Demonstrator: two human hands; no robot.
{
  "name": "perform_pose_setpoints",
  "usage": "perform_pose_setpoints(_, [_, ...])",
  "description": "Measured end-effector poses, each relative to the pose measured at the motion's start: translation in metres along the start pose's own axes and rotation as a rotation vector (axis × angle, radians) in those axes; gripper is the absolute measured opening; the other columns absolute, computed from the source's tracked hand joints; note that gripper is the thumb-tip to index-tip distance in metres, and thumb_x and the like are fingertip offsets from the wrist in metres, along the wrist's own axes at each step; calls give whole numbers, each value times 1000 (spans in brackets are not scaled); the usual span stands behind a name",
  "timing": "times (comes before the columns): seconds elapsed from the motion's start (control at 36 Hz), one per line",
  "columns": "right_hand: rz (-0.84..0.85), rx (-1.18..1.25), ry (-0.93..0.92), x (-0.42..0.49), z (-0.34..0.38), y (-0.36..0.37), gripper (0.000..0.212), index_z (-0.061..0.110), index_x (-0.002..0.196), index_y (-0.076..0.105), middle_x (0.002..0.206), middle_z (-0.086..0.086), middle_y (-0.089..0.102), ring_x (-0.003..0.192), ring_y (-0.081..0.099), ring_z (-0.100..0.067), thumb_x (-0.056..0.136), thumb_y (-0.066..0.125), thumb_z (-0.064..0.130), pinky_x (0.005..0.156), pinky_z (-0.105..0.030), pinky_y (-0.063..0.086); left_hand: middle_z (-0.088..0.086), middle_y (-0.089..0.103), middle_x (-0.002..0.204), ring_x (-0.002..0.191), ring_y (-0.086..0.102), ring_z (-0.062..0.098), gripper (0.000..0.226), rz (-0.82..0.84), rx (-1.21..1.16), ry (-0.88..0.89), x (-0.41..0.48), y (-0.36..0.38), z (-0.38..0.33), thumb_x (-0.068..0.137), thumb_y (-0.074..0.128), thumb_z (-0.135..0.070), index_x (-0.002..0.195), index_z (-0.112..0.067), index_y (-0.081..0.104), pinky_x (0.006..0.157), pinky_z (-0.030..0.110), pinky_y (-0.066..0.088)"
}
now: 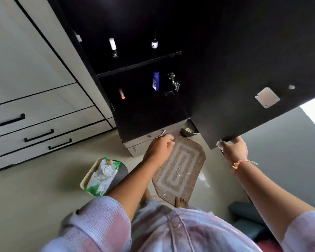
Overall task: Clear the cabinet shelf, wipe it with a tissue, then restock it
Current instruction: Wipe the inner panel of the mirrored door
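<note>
Right hand (234, 149) raised, pinching a crumpled tissue (220, 143) against the cabinet door (244, 70) corner; left hand (160, 148) loosely curled, empty

dark shelf (138, 65), white-capped bottles (112, 44) standing

Cabinet (171, 24): dark, door open; upper shelf (138, 65) holds two small bottles
Blue bottle (156, 80): upright, lower compartment
Tissue pack (102, 176): green-white, open, lying on a floor tray
</note>
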State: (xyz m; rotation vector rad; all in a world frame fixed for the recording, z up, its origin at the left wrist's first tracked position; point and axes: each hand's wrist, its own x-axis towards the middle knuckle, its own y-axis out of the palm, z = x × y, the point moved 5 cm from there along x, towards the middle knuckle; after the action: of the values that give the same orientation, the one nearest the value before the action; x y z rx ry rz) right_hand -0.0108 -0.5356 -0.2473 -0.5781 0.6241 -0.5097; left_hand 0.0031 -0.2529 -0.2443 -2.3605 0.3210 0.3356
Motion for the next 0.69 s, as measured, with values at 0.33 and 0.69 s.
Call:
perform_pose_setpoints(0.33, [372, -390, -461, -20, 6, -6, 29, 25, 106, 70, 103, -5, 73, 90, 65, -26, 83, 56, 13, 77, -30, 49, 2, 62, 129, 114, 60, 15, 60, -51, -147, 1, -31, 66, -87, 86, 67, -45, 138, -22, 51, 90, 24, 47])
perform_pose_setpoints(0.69, [727, -448, -874, -90, 61, 63, 59, 37, 140, 48, 104, 6, 68, 72, 52, 1, 86, 53, 12, 73, -14, 37, 11, 69, 82, 78, 60, 32, 31, -627, -103, -308, -62, 16, -45, 92, 59, -37, 72, -13, 52, 59, 30, 35])
